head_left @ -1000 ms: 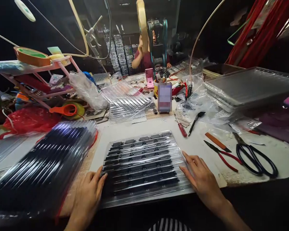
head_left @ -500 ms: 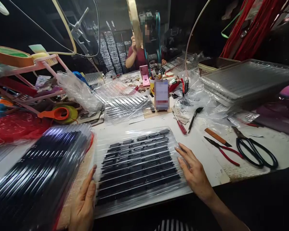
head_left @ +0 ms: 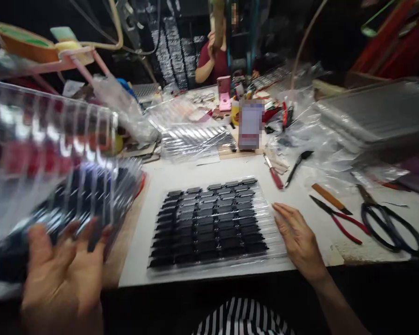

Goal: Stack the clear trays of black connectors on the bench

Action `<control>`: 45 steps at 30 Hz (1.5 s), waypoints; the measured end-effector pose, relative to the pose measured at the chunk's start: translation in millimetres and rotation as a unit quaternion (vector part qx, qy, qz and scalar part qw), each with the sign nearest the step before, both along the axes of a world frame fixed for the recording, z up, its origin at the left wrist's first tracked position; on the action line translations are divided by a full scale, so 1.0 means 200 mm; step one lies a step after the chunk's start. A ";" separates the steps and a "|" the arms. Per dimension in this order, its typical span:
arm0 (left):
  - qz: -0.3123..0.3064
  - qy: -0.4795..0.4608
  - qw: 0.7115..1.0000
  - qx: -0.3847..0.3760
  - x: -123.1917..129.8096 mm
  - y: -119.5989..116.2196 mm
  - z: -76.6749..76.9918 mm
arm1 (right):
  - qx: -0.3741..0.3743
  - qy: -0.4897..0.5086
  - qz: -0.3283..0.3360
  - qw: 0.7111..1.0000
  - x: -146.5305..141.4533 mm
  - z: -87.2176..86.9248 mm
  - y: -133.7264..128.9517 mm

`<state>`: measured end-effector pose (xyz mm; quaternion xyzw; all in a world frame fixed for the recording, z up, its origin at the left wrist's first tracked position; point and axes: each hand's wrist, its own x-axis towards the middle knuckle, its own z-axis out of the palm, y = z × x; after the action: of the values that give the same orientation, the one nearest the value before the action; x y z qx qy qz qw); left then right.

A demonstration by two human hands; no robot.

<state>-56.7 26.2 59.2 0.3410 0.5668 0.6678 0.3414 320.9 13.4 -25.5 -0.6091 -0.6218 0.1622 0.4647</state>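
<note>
A clear ribbed plastic tray [head_left: 277, 246] lies on the white worktop with several rows of black connector-like parts [head_left: 206, 225] in it. My right hand [head_left: 298, 239] is at this tray's right edge, fingers stretched out and touching or nearly touching it. My left hand [head_left: 68, 270] is palm up with spread fingers, blurred by motion. Just above its fingertips, a clear ribbed sheet or tray cover [head_left: 52, 125] is tilted up and smeared; I cannot tell whether the fingers still touch it. Behind it lies a stack of filled black trays [head_left: 91, 186].
To the right lie pliers [head_left: 338, 221], scissors [head_left: 391, 223], a red-handled screwdriver [head_left: 274, 174] and a black-handled tool [head_left: 298, 167]. A phone-like screen [head_left: 250, 125] stands at the back. Stacked clear trays [head_left: 373, 116] sit back right. Another person [head_left: 212, 60] is across the table.
My left hand has left the filled tray's left edge and swung left, turning palm up. The clear sheet now stands raised at left. The black parts show more plainly. My right hand stays at the right edge.
</note>
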 end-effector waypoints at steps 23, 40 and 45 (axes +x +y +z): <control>-0.244 0.458 0.847 -0.116 0.21 -0.03 -0.33 | 0.026 -0.157 0.017 0.987 -0.02 0.00 0.00; -0.068 0.201 0.942 -0.261 0.10 -0.41 -0.22 | -0.206 -0.009 -0.127 0.970 0.13 0.12 -0.48; -0.110 0.103 0.938 -0.311 0.07 -0.45 -0.23 | -0.331 0.120 -0.050 0.935 0.14 0.12 -0.51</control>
<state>-42.9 -63.5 13.1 0.3449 0.7369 0.3778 0.4420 348.1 -88.1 -1.7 -0.7350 -0.4412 0.4072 0.3151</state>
